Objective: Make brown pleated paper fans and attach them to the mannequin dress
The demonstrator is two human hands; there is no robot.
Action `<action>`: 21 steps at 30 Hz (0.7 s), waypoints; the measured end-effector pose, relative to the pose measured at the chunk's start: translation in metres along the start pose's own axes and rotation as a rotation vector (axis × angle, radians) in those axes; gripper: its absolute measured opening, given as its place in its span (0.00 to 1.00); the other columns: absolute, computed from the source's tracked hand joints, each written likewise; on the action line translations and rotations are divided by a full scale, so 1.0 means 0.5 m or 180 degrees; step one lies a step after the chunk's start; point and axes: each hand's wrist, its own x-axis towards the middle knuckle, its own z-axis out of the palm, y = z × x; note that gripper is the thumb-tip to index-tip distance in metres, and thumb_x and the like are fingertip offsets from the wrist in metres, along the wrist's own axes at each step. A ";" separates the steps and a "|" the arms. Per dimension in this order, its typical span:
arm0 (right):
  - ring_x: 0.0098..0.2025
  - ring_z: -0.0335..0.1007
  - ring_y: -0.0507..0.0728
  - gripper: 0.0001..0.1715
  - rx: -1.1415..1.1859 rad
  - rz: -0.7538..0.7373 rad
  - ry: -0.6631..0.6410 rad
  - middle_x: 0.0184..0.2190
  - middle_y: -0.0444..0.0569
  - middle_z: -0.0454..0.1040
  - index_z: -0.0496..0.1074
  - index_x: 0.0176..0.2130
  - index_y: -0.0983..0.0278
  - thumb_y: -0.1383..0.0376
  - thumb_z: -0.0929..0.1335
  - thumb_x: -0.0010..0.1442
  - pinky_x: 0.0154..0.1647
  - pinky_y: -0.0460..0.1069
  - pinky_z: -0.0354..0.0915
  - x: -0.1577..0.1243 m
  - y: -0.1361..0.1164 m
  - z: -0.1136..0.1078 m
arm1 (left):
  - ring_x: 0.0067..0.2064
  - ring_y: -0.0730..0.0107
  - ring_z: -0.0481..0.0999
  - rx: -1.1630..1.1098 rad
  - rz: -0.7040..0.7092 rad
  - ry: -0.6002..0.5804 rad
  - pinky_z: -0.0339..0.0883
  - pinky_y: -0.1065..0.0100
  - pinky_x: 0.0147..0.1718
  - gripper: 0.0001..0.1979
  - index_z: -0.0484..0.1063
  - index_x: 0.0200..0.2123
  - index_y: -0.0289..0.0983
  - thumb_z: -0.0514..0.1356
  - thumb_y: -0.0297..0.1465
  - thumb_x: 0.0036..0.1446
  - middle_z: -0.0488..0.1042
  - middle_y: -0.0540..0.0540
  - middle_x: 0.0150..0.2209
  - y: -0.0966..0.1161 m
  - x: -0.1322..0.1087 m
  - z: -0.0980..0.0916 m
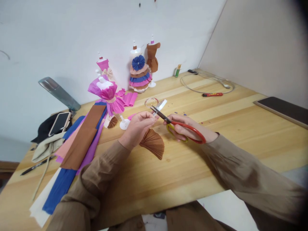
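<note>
My left hand (137,127) is closed, pinching the gathered top of a pleated brown paper fan (152,143) that hangs below it over the wooden table (216,154). My right hand (186,128) grips red-handled scissors (178,126), fingers through the loops. The scissor blades are open and point left and up, their tips right at my left fingertips. A strip of clear tape (160,106) sticks up from my left fingers beside the blades.
Small mannequins in paper dresses (108,93) (140,74) (152,57) stand at the back. Brown, blue, pink and purple paper sheets (79,141) lie at left beside a phone (59,123). A cable (207,84), red pen (212,94) and tablet (284,109) lie at right.
</note>
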 end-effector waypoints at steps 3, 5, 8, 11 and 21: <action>0.16 0.49 0.45 0.29 -0.0226 0.0107 0.0169 0.20 0.34 0.57 0.62 0.39 0.62 0.42 0.69 0.54 0.17 0.45 0.54 0.003 -0.001 0.009 | 0.43 0.70 0.75 -0.0012 0.0016 -0.0025 0.61 0.66 0.54 0.08 0.69 0.22 0.35 0.67 0.27 0.43 0.73 0.50 0.28 0.006 -0.003 0.003; 0.17 0.49 0.45 0.29 -0.0398 0.0115 0.0204 0.21 0.35 0.57 0.62 0.37 0.62 0.42 0.69 0.52 0.17 0.45 0.51 0.005 -0.001 0.014 | 0.43 0.68 0.76 0.0002 0.0038 -0.0054 0.62 0.64 0.54 0.08 0.69 0.22 0.35 0.67 0.28 0.44 0.73 0.50 0.28 0.009 -0.005 0.002; 0.18 0.50 0.46 0.29 -0.0624 0.0103 0.0310 0.21 0.36 0.58 0.63 0.36 0.62 0.42 0.70 0.51 0.18 0.45 0.50 0.007 0.001 0.009 | 0.42 0.68 0.76 0.0059 0.0063 0.0000 0.62 0.63 0.55 0.08 0.69 0.22 0.35 0.66 0.28 0.44 0.72 0.51 0.27 0.013 -0.001 -0.009; 0.21 0.57 0.48 0.28 -0.1002 0.0220 0.0445 0.24 0.39 0.63 0.64 0.38 0.62 0.45 0.71 0.50 0.22 0.46 0.56 0.006 0.008 -0.013 | 0.43 0.69 0.76 0.0058 0.0184 0.0198 0.61 0.62 0.56 0.08 0.68 0.21 0.36 0.66 0.26 0.44 0.71 0.51 0.26 0.015 0.008 -0.029; 0.44 0.73 0.64 0.29 -0.3905 0.1091 0.0532 0.44 0.57 0.76 0.70 0.55 0.64 0.61 0.69 0.53 0.46 0.54 0.65 0.007 0.039 -0.061 | 0.46 0.69 0.78 -0.0165 0.0490 0.0187 0.57 0.60 0.62 0.07 0.69 0.22 0.36 0.63 0.24 0.48 0.72 0.51 0.28 0.041 -0.004 -0.033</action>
